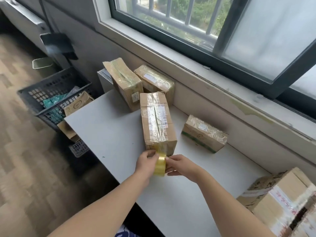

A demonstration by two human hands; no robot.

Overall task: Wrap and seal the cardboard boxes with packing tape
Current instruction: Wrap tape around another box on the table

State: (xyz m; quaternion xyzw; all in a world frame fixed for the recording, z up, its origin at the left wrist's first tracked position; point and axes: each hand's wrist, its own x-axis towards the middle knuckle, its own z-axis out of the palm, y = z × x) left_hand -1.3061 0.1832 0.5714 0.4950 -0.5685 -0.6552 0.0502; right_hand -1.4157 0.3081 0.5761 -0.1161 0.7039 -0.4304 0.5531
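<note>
Tape roll [160, 165] gripped by both hands at box's [158, 120] near edge

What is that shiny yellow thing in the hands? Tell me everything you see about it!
It is a roll of packing tape, see-through, yellowish and glossy like plastic. It is held on edge over the white table, between the left hand and the right hand, whose fingers curl round its sides. A short strip runs from it up to the near end of the long cardboard box, where it seems stuck.
</note>
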